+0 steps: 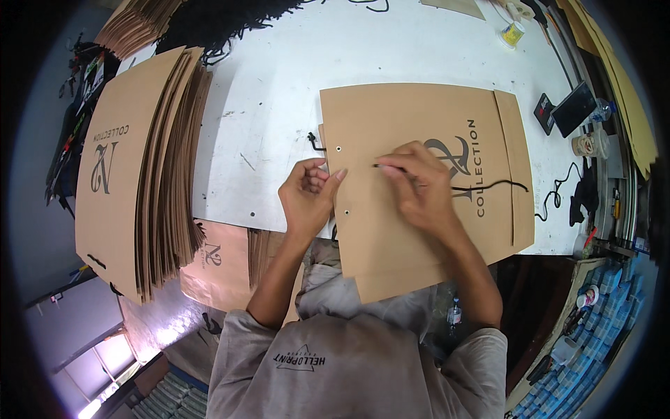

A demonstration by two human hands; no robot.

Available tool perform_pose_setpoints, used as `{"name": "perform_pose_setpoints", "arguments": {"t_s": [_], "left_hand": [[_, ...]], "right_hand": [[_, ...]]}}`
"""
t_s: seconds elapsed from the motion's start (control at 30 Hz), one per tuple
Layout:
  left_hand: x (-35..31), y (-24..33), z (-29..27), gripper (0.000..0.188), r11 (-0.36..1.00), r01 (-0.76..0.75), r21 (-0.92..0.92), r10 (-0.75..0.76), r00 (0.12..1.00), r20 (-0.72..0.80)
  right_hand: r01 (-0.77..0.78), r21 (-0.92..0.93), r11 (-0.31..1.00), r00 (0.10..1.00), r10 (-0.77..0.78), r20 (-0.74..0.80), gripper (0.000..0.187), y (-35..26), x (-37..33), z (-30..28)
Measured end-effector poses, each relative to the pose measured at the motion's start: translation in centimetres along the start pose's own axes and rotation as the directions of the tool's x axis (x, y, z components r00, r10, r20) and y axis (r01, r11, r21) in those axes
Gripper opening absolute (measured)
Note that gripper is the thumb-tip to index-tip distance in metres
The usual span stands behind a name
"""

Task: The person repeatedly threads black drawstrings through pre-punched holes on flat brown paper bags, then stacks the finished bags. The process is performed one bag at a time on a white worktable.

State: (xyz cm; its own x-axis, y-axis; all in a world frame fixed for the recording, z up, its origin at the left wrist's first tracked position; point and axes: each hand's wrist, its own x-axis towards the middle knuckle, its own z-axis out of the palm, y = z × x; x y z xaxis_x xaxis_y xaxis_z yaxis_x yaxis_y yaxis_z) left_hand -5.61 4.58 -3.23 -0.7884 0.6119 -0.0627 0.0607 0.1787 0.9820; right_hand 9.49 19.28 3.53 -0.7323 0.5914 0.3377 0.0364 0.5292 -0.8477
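A flat brown paper bag lies on the white table in front of me, with dark print and two metal eyelets along its left edge. My left hand grips that edge between the eyelets, thumb on top and fingers curled at the rim. Over the bag, my right hand pinches the end of a black cord; the cord trails out to the right across the bag. A knotted black cord end sticks out past the bag's left edge, near the upper eyelet.
A thick stack of brown paper bags stands at the left, with more bags below the table edge. Black cords are heaped at the far left. A phone-like dark screen, a cup and a yellow-white tub sit at the right.
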Motion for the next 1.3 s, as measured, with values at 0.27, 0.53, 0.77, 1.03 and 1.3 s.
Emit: {"name": "perform_pose_setpoints", "arguments": {"t_s": [0.27, 0.53, 0.77, 1.03, 1.3], "left_hand": [[-4.7, 0.6, 0.2, 0.042, 1.0, -0.024, -0.011, 0.025, 0.994, 0.108], [-4.3, 1.2, 0.9, 0.027, 0.986, -0.168, -0.021, 0.169, 0.983, 0.075], [-0.9, 2.0, 1.0, 0.018, 0.992, 0.067, -0.109, -0.034, 0.961, 0.273], [-0.5, 3.4, -0.9, 0.015, 0.976, -0.155, 0.156, 0.109, 0.957, 0.269], [-1.6, 3.3, -2.2, 0.015, 0.987, -0.141, -0.083, 0.155, 0.965, 0.213]], "right_hand": [[-0.06, -0.059, 0.996, 0.996, 0.064, 0.066, 0.007, 1.1, -0.9, 3.8], [-0.055, -0.09, 0.994, 0.996, 0.061, 0.062, 0.006, 1.7, -1.3, 4.0], [-0.147, 0.016, 0.989, 0.989, 0.147, 0.026, 0.009, 2.7, -1.6, 4.0], [-0.238, 0.093, 0.967, 0.969, 0.23, 0.092, 0.023, 1.1, -1.7, 3.2], [-0.091, -0.038, 0.995, 0.994, 0.093, 0.064, 0.035, 1.0, -2.8, 4.3]]}}
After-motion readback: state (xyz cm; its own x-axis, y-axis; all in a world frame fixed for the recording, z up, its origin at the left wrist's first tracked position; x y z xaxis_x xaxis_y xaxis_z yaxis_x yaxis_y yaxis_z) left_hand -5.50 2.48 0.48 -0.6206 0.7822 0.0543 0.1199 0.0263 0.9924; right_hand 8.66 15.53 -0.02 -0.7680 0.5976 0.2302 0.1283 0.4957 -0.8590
